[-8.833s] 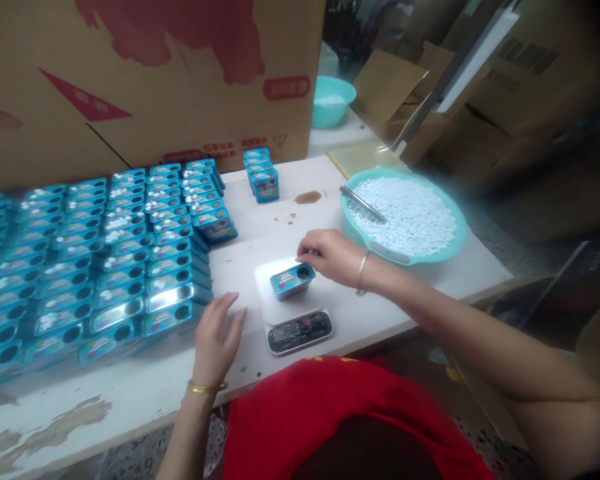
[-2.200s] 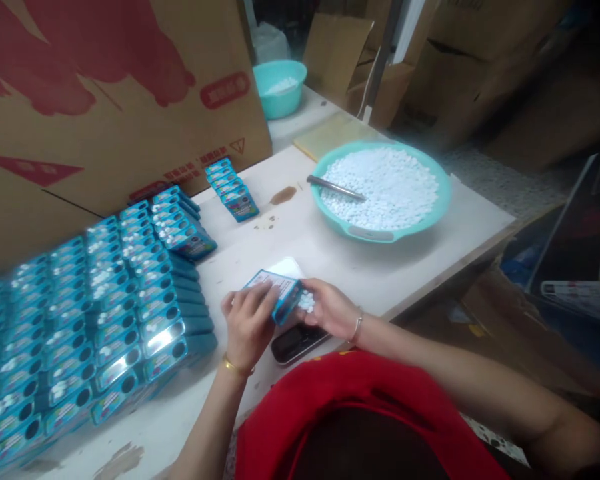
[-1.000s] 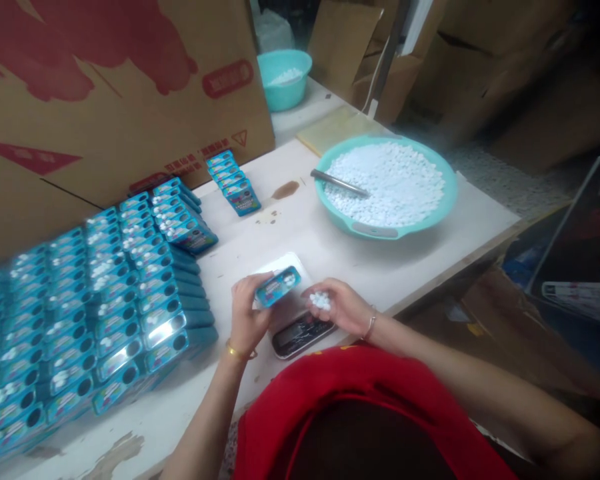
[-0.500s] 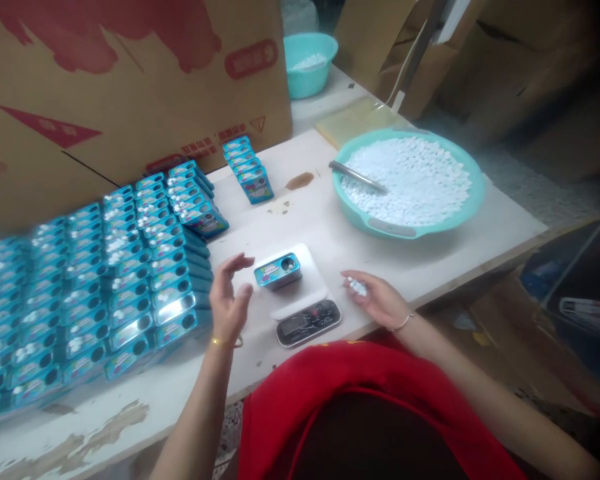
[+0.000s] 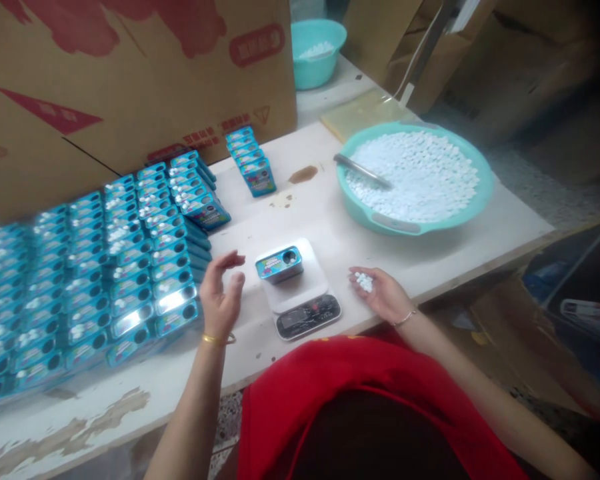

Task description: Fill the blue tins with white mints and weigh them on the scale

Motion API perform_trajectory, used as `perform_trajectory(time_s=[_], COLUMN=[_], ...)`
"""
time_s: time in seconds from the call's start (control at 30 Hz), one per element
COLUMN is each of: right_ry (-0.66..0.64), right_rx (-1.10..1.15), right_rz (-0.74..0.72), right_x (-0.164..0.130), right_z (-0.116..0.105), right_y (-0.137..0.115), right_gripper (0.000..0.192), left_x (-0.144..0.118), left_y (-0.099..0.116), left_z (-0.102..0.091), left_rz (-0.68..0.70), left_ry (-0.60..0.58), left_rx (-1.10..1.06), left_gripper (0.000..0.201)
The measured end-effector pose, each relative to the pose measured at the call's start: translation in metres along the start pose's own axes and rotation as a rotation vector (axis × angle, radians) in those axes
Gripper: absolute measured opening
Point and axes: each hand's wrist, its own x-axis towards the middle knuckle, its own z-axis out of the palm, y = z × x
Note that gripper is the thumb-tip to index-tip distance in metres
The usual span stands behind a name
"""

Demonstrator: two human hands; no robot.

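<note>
Head view: tin on scale, basin behind.

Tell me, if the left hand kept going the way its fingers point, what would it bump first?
Probably the small blue tin on the white scale; the open left hand hovers beside it, though height is unclear.

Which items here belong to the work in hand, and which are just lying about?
In hand: blue tin on the scale; white tablets in the right hand; left hand open beside it.
Lying about: far bowl, cardboard box, yellow pad.
</note>
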Motion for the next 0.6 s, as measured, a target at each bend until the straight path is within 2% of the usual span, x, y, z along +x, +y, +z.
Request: perform_trajectory(time_s=[0.1,0.17,0.33,0.4,0.5,0.6], right_ry=[-0.001,-0.053,-0.376,-0.468,-0.520,-0.527], right_rx=[-0.033,-0.082,-0.242,-0.321,-0.429,-0.469], right_rz=[-0.008,-0.015,-0.015,-0.024,-0.010,0.013], right_x=[-0.006,-0.016,-0.044,-0.048,-0.046,-0.042], right_z=[0.007,0.019,0.078,0.102,0.126,0.136], right_y=[-0.003,-0.010,-0.034,-0.041,-0.045,-0.046], right_gripper=[0.014,0.013,0.018,0.017,0.017,0.019], left_x=[0.000,0.001,0.003,0.004,0.002,0.000], left_y=[-0.001,0.000,0.005,0.006,0.006,0.004], left_z=[0.001,0.003,0.007,0.007,0.005,0.002], left_rz=[-0.011,-0.002,0.036,0.045,0.041,0.019], left_ry=[-0.037,-0.064,-0.088,-0.080,-0.076,-0.078], left_rx=[0.018,0.035,0.077,0.092,0.107,0.118], left_gripper=[0.039,0.039,0.035,0.033,0.032,0.032])
